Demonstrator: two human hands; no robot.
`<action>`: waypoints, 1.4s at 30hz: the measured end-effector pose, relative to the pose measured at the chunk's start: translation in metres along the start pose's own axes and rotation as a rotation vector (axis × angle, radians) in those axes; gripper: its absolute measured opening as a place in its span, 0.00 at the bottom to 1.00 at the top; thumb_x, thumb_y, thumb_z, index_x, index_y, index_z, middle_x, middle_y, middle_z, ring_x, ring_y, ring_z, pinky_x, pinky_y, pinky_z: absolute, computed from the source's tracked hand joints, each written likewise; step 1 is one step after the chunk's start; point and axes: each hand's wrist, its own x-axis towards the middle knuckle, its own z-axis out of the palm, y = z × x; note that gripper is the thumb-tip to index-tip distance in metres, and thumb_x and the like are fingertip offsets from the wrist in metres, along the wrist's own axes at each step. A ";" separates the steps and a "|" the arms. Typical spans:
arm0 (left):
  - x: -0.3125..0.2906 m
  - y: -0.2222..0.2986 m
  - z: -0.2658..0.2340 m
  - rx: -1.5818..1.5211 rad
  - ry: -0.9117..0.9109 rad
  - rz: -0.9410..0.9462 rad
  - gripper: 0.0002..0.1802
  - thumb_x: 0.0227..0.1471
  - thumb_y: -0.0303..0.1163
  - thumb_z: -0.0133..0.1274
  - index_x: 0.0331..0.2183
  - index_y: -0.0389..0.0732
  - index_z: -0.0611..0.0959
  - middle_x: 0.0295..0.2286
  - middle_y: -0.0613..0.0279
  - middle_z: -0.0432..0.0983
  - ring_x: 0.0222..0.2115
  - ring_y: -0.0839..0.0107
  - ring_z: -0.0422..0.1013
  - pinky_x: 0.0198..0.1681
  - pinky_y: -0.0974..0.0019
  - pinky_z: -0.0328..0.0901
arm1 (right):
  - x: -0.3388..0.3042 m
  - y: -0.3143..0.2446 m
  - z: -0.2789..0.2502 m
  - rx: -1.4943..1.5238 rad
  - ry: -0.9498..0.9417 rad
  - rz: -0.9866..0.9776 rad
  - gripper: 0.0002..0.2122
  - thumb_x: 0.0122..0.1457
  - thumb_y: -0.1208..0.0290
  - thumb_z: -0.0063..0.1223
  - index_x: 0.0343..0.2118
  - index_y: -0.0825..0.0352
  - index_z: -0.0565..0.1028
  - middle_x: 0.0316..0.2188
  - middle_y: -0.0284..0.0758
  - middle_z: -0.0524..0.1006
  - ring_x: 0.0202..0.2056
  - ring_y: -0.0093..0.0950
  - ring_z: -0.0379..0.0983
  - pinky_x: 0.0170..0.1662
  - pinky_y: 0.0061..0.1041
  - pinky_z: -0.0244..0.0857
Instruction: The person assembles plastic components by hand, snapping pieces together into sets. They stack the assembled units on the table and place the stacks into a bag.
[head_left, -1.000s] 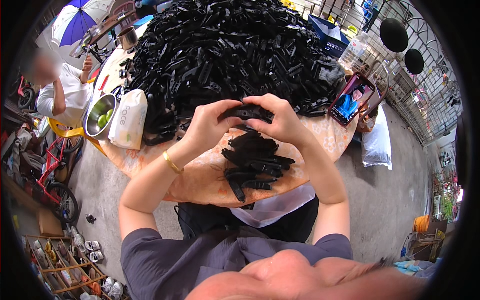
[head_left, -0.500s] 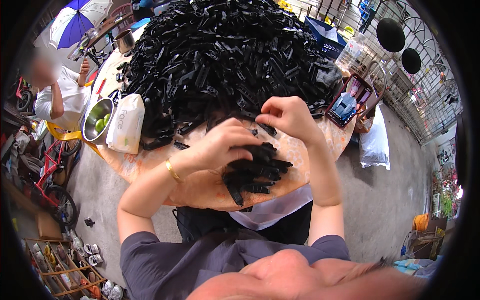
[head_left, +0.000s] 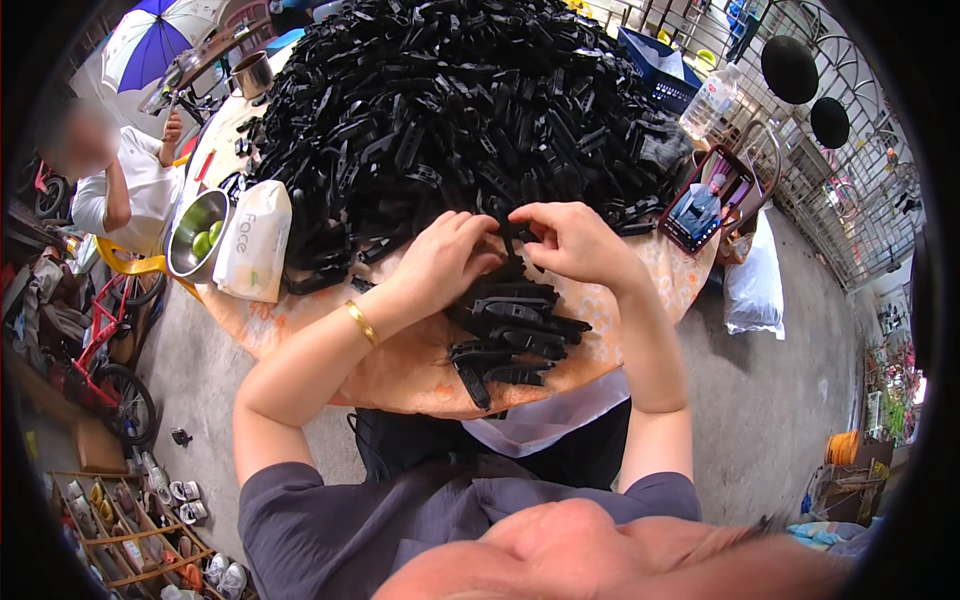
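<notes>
Just in front of a big heap of black plastic parts [head_left: 440,120], both hands meet over the table. My left hand [head_left: 445,262], a gold bangle on its wrist, is closed with thumb and fingertips at a small black plastic part [head_left: 511,238]. From the other side my right hand [head_left: 578,245] pinches the same part, its index finger and thumb curled. The fingers hide most of the part's shape. Closer to me, below the hands, lies a small pile of long black plastic pieces [head_left: 520,335] on the orange patterned tablecloth [head_left: 390,385].
On the left stand a metal bowl [head_left: 185,262] with green fruit and a white tissue pack [head_left: 254,243]. To the right a phone [head_left: 706,200] leans upright, near a plastic bottle [head_left: 710,103] and a blue crate [head_left: 655,70]. A person [head_left: 130,190] sits at far left.
My left hand has moved up and away from the small pile to meet my right hand. The right hand has shifted slightly down, and a black part now shows between the fingertips.
</notes>
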 end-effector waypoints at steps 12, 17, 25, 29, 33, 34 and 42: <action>0.007 0.006 0.003 -0.202 0.091 -0.364 0.23 0.44 0.25 0.60 0.44 0.32 0.74 0.34 0.52 0.78 0.31 0.67 0.76 0.37 0.67 0.70 | 0.016 0.011 0.032 0.506 0.185 0.010 0.16 0.51 0.78 0.55 0.44 0.73 0.72 0.35 0.38 0.77 0.36 0.23 0.74 0.39 0.23 0.69; 0.008 -0.001 -0.008 -0.622 0.097 -0.509 0.20 0.50 0.21 0.53 0.47 0.30 0.72 0.33 0.59 0.78 0.30 0.76 0.74 0.33 0.72 0.70 | 0.014 0.003 0.025 0.810 0.234 -0.023 0.14 0.52 0.85 0.50 0.43 0.70 0.72 0.35 0.31 0.75 0.37 0.17 0.73 0.39 0.17 0.69; 0.006 -0.016 -0.027 -1.111 -0.210 -0.730 0.17 0.58 0.32 0.47 0.46 0.33 0.75 0.34 0.63 0.77 0.25 0.83 0.68 0.26 0.80 0.64 | 0.014 -0.003 0.020 0.308 0.327 -0.366 0.09 0.46 0.85 0.58 0.32 0.69 0.78 0.34 0.35 0.78 0.36 0.26 0.75 0.40 0.21 0.71; 0.004 -0.021 -0.025 -1.283 -0.195 -0.793 0.18 0.57 0.35 0.49 0.44 0.33 0.76 0.32 0.64 0.76 0.23 0.81 0.68 0.25 0.79 0.63 | 0.015 -0.008 0.020 0.133 0.333 -0.461 0.12 0.43 0.84 0.59 0.33 0.67 0.78 0.31 0.35 0.78 0.36 0.32 0.74 0.39 0.27 0.70; 0.004 -0.011 -0.027 -0.949 -0.186 -0.568 0.17 0.53 0.30 0.55 0.44 0.32 0.77 0.31 0.63 0.77 0.25 0.81 0.70 0.26 0.79 0.64 | 0.014 -0.014 0.020 0.039 0.370 -0.486 0.13 0.42 0.80 0.61 0.34 0.67 0.77 0.32 0.36 0.78 0.35 0.33 0.74 0.39 0.27 0.69; 0.004 -0.007 -0.028 -0.949 -0.187 -0.569 0.17 0.53 0.30 0.55 0.44 0.32 0.77 0.31 0.63 0.77 0.25 0.81 0.70 0.26 0.79 0.64 | 0.015 -0.019 0.019 -0.006 0.432 -0.506 0.14 0.43 0.77 0.62 0.36 0.68 0.77 0.32 0.37 0.77 0.35 0.32 0.74 0.39 0.27 0.69; -0.001 0.010 -0.027 -0.298 0.039 -0.286 0.19 0.43 0.22 0.61 0.41 0.34 0.80 0.26 0.62 0.79 0.24 0.84 0.68 0.29 0.76 0.66 | 0.002 -0.019 0.019 0.227 0.246 -0.148 0.17 0.46 0.72 0.63 0.40 0.71 0.75 0.33 0.42 0.77 0.28 0.28 0.76 0.33 0.24 0.69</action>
